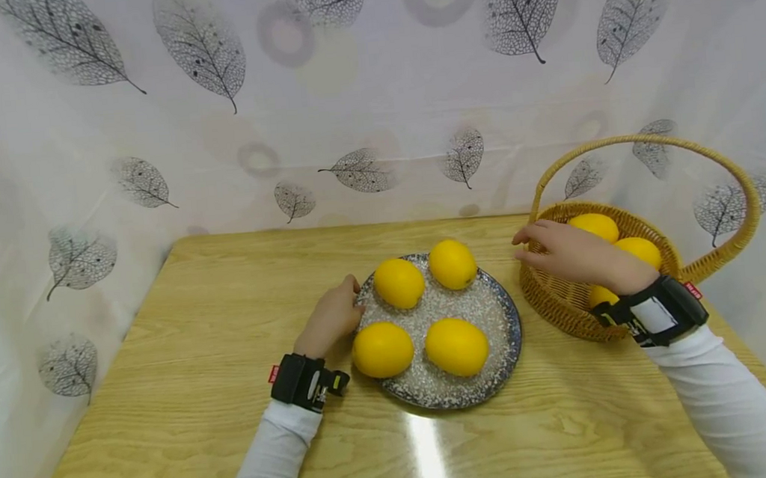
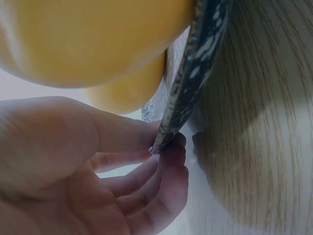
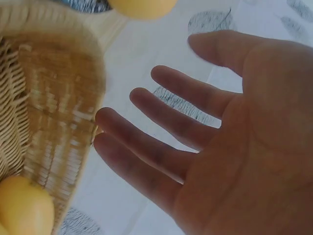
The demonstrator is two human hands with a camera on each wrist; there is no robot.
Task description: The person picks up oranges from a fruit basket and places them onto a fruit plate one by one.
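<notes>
With our left hand we are pinching the left rim of the speckled plate on the tabletop between thumb and fingers, and tilting it could send its four lemons rolling. Farther out, we are hovering our right hand, fingers spread and empty, over the wicker basket holding more lemons, where snagging the handle might topple it.

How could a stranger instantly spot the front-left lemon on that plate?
On the wooden table, left of the wicker basket, sits a round speckled plate bearing four lemons. Look at the nearer pair: it is the left lemon. Of all four, it lies closest to the black left wristband.
</notes>
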